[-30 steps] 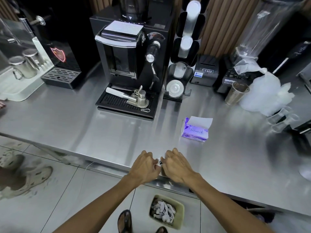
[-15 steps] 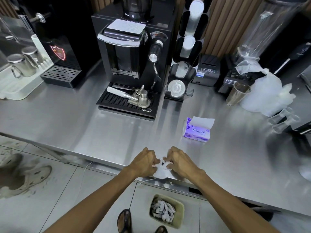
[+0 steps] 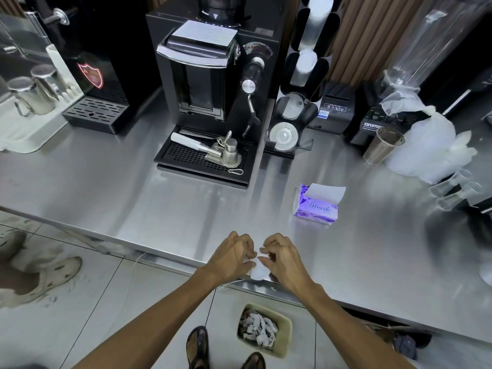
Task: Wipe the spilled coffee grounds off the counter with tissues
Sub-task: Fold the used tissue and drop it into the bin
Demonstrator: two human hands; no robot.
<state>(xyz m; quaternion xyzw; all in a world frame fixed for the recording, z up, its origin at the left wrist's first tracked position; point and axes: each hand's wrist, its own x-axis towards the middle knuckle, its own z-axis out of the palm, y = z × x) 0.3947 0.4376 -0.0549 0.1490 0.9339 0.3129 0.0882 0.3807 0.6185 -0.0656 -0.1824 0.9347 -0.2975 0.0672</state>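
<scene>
1. A crumpled white tissue (image 3: 257, 271) sits at lower centre, over the front edge of the steel counter (image 3: 159, 209).
2. The left hand (image 3: 231, 258) and right hand (image 3: 282, 259) flank it, pinching it with curled fingers.
3. A beige plastic bin (image 3: 287, 331) lies directly below.

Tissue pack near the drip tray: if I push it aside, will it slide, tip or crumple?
Probably slides easily: the tissue pack lies flat on the smooth steel counter. Its soft wrapper looks light and squashy, so it may dent rather than tip. The raised sheet could flop.
</scene>
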